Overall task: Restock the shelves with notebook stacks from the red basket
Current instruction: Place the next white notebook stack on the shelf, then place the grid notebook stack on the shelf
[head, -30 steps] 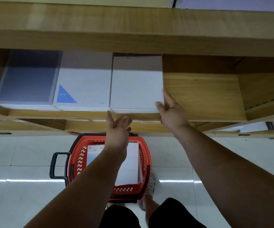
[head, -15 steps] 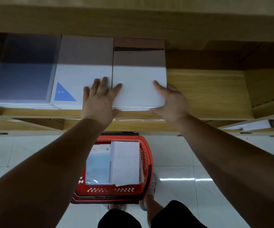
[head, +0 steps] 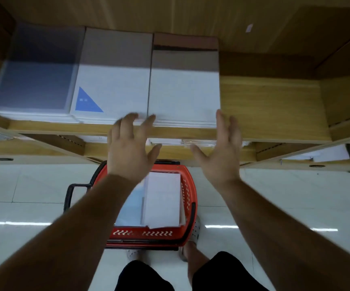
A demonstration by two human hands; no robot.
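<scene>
From the head camera, three notebook stacks lay side by side on the wooden shelf [head: 270,106]: a blue-grey stack [head: 33,80] at the left, a white stack with a blue triangle [head: 111,80] in the middle, and a plain white stack [head: 184,89] touching it on the right. To the right of the plain stack the shelf board was bare wood.

The left hand [head: 130,152] hung in front of the shelf's front edge with its grip open, fingers spread and blurred, the fingertips [head: 150,119] near the seam between the middle and right stacks; whether they touched the paper could not be told. The right hand [head: 220,154] was also open and empty, palm turned inward, thumb out, its fingertips near the right front corner of the plain white stack.

Below, on the pale tiled floor [head: 22,196], stood the red basket [head: 188,198] with a black handle, partly hidden by the left forearm. Inside lay more notebooks: a light blue stack [head: 132,206] at the left and a white stack [head: 163,198] beside it.
</scene>
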